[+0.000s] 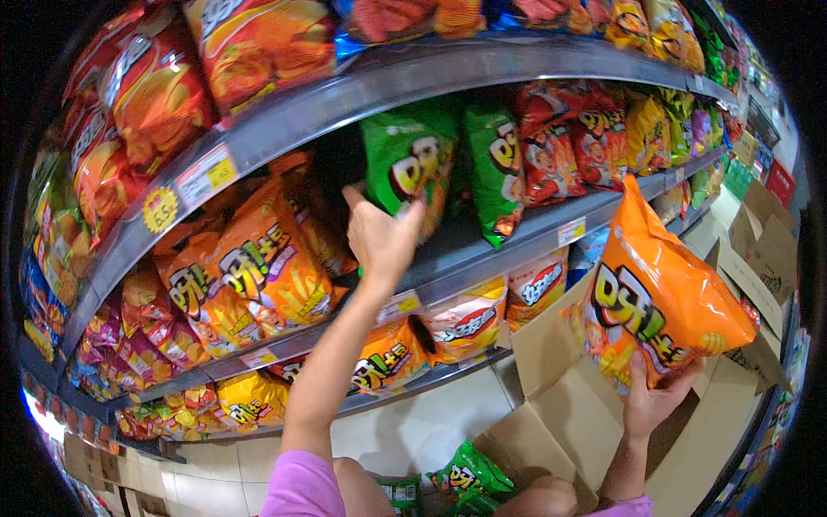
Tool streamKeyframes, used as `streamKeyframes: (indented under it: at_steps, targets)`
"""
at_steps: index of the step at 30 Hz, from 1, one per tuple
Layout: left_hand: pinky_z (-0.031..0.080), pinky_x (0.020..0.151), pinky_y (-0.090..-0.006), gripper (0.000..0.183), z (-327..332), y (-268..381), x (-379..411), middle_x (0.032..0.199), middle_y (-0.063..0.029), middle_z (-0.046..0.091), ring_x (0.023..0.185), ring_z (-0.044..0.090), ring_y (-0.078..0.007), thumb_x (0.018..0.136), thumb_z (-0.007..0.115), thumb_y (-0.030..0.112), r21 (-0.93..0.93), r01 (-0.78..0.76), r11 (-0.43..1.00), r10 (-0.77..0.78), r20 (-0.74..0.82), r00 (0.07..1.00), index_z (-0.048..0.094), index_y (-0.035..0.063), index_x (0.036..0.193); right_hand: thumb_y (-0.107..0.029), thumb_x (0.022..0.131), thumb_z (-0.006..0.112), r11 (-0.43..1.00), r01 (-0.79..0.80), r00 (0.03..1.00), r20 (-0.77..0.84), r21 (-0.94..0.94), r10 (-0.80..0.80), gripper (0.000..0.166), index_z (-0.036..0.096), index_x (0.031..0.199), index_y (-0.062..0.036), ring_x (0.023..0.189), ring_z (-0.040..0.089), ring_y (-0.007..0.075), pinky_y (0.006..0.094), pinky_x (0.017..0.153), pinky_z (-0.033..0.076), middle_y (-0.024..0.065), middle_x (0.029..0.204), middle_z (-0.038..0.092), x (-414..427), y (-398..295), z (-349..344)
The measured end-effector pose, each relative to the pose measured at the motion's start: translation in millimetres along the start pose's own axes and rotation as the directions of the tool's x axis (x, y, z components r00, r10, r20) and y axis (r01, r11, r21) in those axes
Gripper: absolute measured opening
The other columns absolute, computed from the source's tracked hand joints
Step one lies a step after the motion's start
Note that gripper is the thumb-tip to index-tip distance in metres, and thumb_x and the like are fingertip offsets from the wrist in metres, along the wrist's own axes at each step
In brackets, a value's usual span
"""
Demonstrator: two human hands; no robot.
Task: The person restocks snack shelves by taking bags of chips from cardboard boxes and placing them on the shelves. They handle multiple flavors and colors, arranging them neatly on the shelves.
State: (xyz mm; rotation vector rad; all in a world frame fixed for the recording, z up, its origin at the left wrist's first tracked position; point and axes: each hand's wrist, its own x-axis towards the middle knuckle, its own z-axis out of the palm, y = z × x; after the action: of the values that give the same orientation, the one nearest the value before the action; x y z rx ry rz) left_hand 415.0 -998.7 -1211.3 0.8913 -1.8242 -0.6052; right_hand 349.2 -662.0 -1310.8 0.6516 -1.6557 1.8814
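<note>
My left hand (382, 236) grips the lower edge of a green snack bag (407, 152) on the middle shelf, its fingers partly hidden. Beside that bag, to the right, stands another green snack bag (496, 168), slightly tilted. Out in front of the shelves, my right hand (656, 394) holds an orange bag of potato snacks (659, 291) from below, above an open cardboard box (549, 439). Upright on the same middle shelf, left of my left hand, are orange snack bags (271, 265) of similar design.
Curved-looking shelf edges (452, 64) run above and below my left hand, with price tags (207, 174). Red snack bags (549, 148) stand farther right. Several green bags (475, 472) lie low by my knees. Another opened carton (762, 239) stands at the right on the tiled floor (446, 420).
</note>
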Motion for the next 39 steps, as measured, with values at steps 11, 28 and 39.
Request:
streamKeyframes:
  at_steps: [11,28,39]
  targets:
    - [0.045,0.086,-0.0446,0.067,-139,-82,-135,0.108,-0.0203,0.054,0.1,0.056,-0.0363,0.073,0.074,0.024,0.105,-0.538,0.836,0.547,-0.084,0.833,0.031,0.0065,0.122,-0.008,0.07,0.076,0.8,0.598,0.767,0.328,-0.057,-0.551,0.072,0.036,0.13,0.0001,0.097,0.061,0.0308,0.0376,0.081,0.049,0.0201,0.114,0.056,40,-37,158]
    - [0.044,0.087,-0.0399,0.036,-215,-108,-211,0.104,-0.014,0.058,0.097,0.055,-0.0241,0.088,0.054,0.033,-0.284,0.347,0.894,-0.309,0.171,0.936,0.053,0.0049,0.111,-0.033,0.08,0.064,0.953,0.12,0.819,0.515,0.28,-0.254,0.053,0.048,0.122,-0.0048,0.114,0.046,0.0313,0.0401,0.098,0.036,0.018,0.121,0.051,82,137,582]
    - [0.045,0.086,-0.0341,0.067,-166,-52,-153,0.112,-0.0118,0.05,0.101,0.052,-0.0197,0.077,0.07,0.016,-0.388,0.249,0.888,-0.138,0.291,0.947,0.03,0.0005,0.127,-0.036,0.076,0.065,0.973,0.229,0.804,0.565,-0.009,-0.184,0.054,0.052,0.115,-0.0028,0.104,0.053,0.0348,0.041,0.088,0.044,0.0197,0.116,0.053,72,47,522]
